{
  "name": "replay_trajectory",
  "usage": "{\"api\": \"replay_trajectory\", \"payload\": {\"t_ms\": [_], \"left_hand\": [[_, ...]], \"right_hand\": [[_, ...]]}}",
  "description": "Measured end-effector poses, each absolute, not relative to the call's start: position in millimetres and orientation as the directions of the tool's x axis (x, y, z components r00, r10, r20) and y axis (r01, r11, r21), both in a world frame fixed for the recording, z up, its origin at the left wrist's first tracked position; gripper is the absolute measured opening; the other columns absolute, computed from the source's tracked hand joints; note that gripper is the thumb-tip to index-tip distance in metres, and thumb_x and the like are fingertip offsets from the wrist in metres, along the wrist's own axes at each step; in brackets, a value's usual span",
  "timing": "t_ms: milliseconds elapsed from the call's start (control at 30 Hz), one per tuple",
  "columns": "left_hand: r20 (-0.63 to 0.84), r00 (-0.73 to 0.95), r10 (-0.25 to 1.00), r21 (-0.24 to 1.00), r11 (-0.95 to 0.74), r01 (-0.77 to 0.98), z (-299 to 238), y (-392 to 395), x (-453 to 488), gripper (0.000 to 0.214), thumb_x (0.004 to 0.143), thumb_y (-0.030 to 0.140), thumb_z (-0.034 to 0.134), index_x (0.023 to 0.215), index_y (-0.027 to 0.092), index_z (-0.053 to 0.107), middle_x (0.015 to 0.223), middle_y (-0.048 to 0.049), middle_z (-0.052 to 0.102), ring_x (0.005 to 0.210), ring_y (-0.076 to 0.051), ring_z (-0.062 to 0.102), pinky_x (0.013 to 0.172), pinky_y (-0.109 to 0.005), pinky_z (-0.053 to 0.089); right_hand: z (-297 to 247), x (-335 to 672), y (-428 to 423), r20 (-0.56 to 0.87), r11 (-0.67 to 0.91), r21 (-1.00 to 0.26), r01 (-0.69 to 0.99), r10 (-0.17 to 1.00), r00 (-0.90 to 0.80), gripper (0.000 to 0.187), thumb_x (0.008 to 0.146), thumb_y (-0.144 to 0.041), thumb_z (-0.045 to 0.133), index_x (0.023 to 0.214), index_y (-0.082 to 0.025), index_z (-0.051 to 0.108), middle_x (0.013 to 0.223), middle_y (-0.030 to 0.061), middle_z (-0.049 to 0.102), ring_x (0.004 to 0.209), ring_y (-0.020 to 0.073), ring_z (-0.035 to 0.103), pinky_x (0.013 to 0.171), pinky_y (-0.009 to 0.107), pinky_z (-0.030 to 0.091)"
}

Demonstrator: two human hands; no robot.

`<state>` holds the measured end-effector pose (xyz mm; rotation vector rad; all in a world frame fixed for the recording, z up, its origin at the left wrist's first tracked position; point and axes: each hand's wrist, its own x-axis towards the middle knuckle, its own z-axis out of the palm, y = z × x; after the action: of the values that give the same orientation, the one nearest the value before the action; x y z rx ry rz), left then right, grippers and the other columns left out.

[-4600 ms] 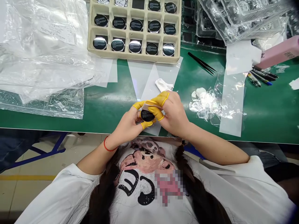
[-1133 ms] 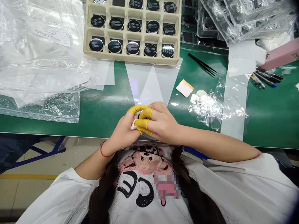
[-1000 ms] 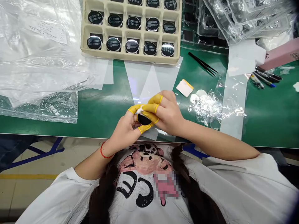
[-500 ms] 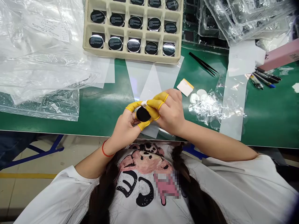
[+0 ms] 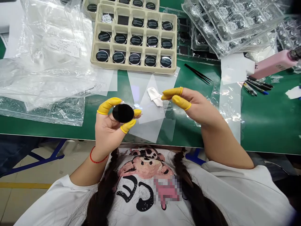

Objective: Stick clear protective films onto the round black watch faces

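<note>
My left hand (image 5: pixel 109 119), with yellow finger cots on its fingertips, is closed round the rim of a round watch head (image 5: pixel 123 113). The watch head's glossy black face is turned up, and its silver edge shows at the top. To the right, my right hand (image 5: pixel 188 102) also wears yellow finger cots. Its thumb and fingers are stretched out and slightly apart. A folded white cloth (image 5: pixel 154 95) lies on the sheets just beside those fingertips; whether they touch it I cannot tell. Below the fingertips is a clear film (image 5: pixel 166 108) with small white print.
A beige compartment tray (image 5: pixel 134 69) of black round pieces stands ahead, with one compartment uncovered. Clear plastic bags (image 5: pixel 58 72) cover the left. Black tweezers (image 5: pixel 198 74), pens (image 5: pixel 257 84), a pink bottle (image 5: pixel 274 65) and stacked clear blister trays (image 5: pixel 231 23) are on the right.
My hands have moved apart, the left carrying the watch head leftward and the right going rightward. The white cloth that was at the watch head's edge now lies on the sheets. My view has shifted.
</note>
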<state>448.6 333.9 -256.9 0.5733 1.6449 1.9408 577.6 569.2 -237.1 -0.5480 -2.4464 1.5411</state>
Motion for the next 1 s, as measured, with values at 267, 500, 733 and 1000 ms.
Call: {"api": "replay_trajectory", "payload": {"t_ms": [267, 500, 733, 1000], "left_hand": [[-0.237, -0.678, 0.696, 0.919, -0.066, -0.39, -264.2, 332.9, 430.6, 0.052, 0.075, 0.025, 0.09, 0.117, 0.023, 0.059, 0.097, -0.0006, 0.082, 0.092, -0.022, 0.082, 0.086, -0.031, 0.069], [-0.439, -0.543, 0.715, 0.835, 0.102, -0.541, -259.8, 328.6, 417.8, 0.046, 0.074, 0.028, 0.091, 0.109, 0.016, 0.066, 0.096, -0.0077, 0.083, 0.086, -0.022, 0.082, 0.083, -0.027, 0.069], [-0.445, -0.564, 0.696, 0.846, 0.12, -0.519, -258.1, 330.8, 414.3, 0.05, 0.071, 0.029, 0.092, 0.11, 0.017, 0.065, 0.095, -0.0078, 0.083, 0.088, -0.023, 0.082, 0.084, -0.029, 0.069], [-0.315, -0.634, 0.706, 0.923, 0.073, -0.378, -268.4, 345.8, 433.5, 0.064, 0.069, 0.021, 0.092, 0.118, 0.022, 0.051, 0.088, 0.0003, 0.08, 0.087, -0.019, 0.081, 0.084, -0.028, 0.067]], "right_hand": [[-229.3, 582.7, 556.3, 0.077, 0.435, -0.894, 0.103, 0.376, -0.923, 0.029, 0.085, -0.028, 0.075, 0.113, -0.021, 0.073, 0.088, 0.0028, 0.073, 0.086, 0.0176, 0.068, 0.09, 0.041, 0.059], [-231.7, 581.8, 548.8, 0.192, 0.585, -0.81, 0.039, 0.329, -0.925, 0.018, 0.086, -0.02, 0.072, 0.104, -0.021, 0.071, 0.095, 0.0035, 0.075, 0.088, 0.0196, 0.071, 0.091, 0.041, 0.057], [-235.7, 580.1, 545.9, 0.147, 0.596, -0.798, 0.089, 0.336, -0.93, 0.004, 0.089, -0.023, 0.067, 0.091, -0.02, 0.067, 0.092, 0.004, 0.075, 0.084, 0.0192, 0.068, 0.087, 0.039, 0.056], [-219.5, 585.3, 552.3, 0.175, 0.433, -0.901, 0.037, 0.44, -0.881, 0.017, 0.092, -0.037, 0.07, 0.082, -0.024, 0.066, 0.11, 0.0071, 0.073, 0.117, 0.0276, 0.065, 0.102, 0.05, 0.052]]}}
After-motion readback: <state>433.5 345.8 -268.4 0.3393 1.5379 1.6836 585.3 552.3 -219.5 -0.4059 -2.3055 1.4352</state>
